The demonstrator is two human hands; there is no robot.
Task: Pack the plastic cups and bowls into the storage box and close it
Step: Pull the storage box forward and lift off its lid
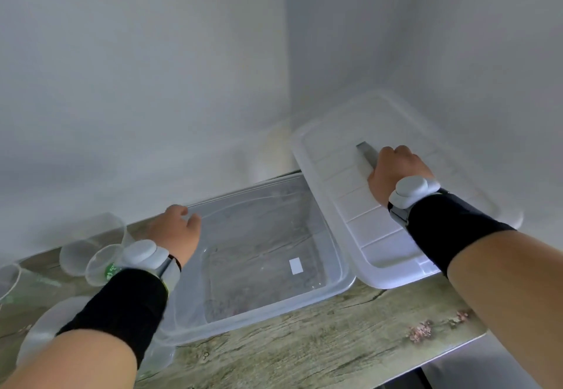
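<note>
A clear plastic storage box stands open and empty on the table, with a small white label on its floor. Its white lid is tilted up to the right of the box, and my right hand is closed around the lid's grey handle. My left hand rests on the box's far left rim, fingers curled over the edge. Clear plastic cups lie left of the box, one with a green mark. A translucent bowl sits under my left forearm, partly hidden.
The table has a wood-grain cover with small pink flowers, and its front edge runs close on the right. Pale walls meet in a corner behind the box. Another clear cup is cut off at the left edge.
</note>
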